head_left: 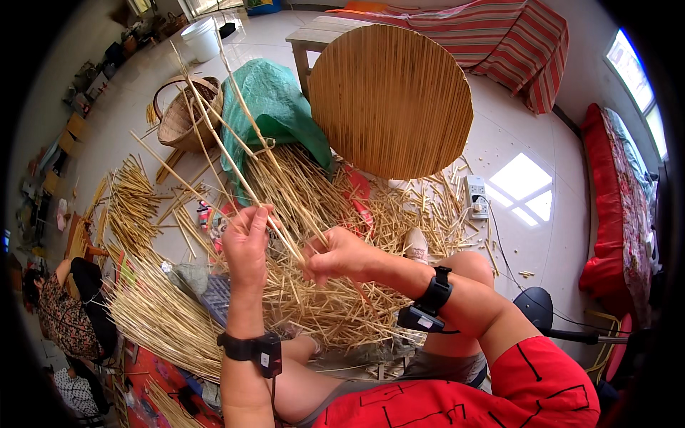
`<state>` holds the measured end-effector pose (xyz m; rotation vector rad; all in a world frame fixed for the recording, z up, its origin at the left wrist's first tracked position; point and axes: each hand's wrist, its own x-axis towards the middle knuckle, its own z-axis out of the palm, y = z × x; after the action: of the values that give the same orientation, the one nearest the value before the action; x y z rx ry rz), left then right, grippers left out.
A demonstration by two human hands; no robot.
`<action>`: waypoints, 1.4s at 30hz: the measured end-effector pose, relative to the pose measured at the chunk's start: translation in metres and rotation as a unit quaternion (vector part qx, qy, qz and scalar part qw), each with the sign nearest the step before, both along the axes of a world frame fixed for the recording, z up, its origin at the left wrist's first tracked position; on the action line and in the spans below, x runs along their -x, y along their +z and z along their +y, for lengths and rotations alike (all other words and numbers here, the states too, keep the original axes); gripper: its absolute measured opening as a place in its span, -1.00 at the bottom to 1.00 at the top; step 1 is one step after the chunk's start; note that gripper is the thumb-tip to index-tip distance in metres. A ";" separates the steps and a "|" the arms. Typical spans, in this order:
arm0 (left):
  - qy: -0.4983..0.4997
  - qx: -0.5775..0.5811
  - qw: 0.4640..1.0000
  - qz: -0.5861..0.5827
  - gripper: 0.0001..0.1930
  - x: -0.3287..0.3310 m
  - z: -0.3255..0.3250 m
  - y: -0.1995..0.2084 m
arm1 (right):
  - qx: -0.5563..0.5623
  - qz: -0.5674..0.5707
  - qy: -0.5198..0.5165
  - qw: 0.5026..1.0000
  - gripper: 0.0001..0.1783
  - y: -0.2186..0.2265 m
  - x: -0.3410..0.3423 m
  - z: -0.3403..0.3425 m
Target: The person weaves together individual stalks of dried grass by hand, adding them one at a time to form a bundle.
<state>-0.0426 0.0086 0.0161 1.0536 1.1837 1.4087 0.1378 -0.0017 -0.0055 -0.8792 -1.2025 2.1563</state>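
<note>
Several long, dry straw stalks (232, 158) slant up and away between my hands. My left hand (245, 246) is closed, thumb and fingers pinching a stalk partway along. To its right, my right hand (337, 255) is closed around the lower ends of the stalks; its fingertips are partly hidden. Beyond my hands, a green woven sack (260, 93) lies with a thick bundle of stalks (300, 178) coming out of its mouth. Short cut straw pieces (342, 307) are heaped below my hands.
A round straw-slat panel (392, 100) leans on a wooden bench (321, 32). A wicker basket (187, 118) and white bucket (202, 39) stand far left. Long stalks (160, 310) lie left. A power strip (476, 196) with a cable sits right. Another person (71, 310) sits far left.
</note>
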 end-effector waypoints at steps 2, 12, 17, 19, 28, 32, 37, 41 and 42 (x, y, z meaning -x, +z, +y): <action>-0.007 -0.001 1.000 -0.015 -0.84 -0.001 -0.001 0.002 | 0.009 0.010 0.007 1.000 -0.86 0.001 0.000 -0.001; -0.015 -0.037 0.998 -0.047 -0.84 0.003 0.001 0.002 | 0.096 0.007 -0.167 0.981 -0.88 -0.018 0.010 0.000; 0.074 -0.079 0.991 -0.080 -0.85 0.005 0.004 -0.003 | 0.054 -0.020 -0.315 0.947 -0.92 -0.022 0.003 0.005; 0.120 -0.055 0.985 -0.108 -0.84 0.019 0.008 0.003 | 0.045 0.012 -0.287 0.957 -0.93 -0.022 -0.007 0.010; 0.109 -0.007 0.988 -0.113 -0.79 0.037 0.009 0.008 | -0.189 0.065 0.141 0.970 -0.71 0.021 -0.031 0.014; 0.022 0.056 0.987 -0.147 -0.86 0.025 0.005 0.012 | -0.199 -0.011 0.052 0.978 -0.66 0.026 -0.037 0.024; -0.093 0.108 0.981 -0.133 -0.90 -0.006 -0.009 0.003 | -0.175 -0.034 -0.159 0.971 -0.64 0.032 -0.027 0.028; -0.147 0.118 0.978 -0.090 -0.92 -0.026 -0.018 -0.001 | -0.139 -0.016 -0.172 0.975 -0.70 0.026 -0.025 0.030; -0.155 0.119 0.977 -0.083 -0.92 -0.029 -0.018 -0.003 | -0.140 -0.021 -0.175 0.974 -0.72 0.026 -0.025 0.029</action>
<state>-0.0139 -0.0097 0.0134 0.8897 0.9904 1.0608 0.1631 0.0276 0.0203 -0.9337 -1.2298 1.6513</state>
